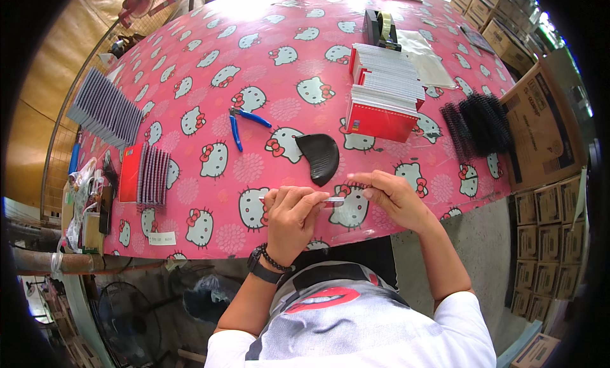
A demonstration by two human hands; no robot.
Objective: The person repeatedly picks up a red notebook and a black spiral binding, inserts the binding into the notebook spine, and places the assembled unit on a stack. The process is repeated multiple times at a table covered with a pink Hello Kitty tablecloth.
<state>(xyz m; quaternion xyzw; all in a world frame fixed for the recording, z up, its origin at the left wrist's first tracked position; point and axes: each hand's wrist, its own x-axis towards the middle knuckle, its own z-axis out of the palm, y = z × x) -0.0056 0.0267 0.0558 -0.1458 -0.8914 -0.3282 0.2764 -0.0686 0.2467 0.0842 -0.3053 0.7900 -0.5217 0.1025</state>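
Near the front edge of the table, my left hand (293, 206) is closed around a slim, clear rod-like piece (333, 202) with a reddish tint; its ends stick out on both sides of the fist. My right hand (394, 193) is just right of the rod's end, index finger stretched out and thumb apart from it, with nothing visible between them. Just beyond my hands lies a black, curved, ribbed pad (321, 158). Farther left rest blue-handled nippers (244, 123), their handles spread.
The pink patterned tablecloth (216, 231) covers the table. Red-covered booklets (381, 120) stand stacked back right, before a tape dispenser (380, 30). Black spiral coils (480, 123) lie by a cardboard box (540, 120). Spiral-bound stacks (105, 107) and a red-covered one (143, 174) stand left.
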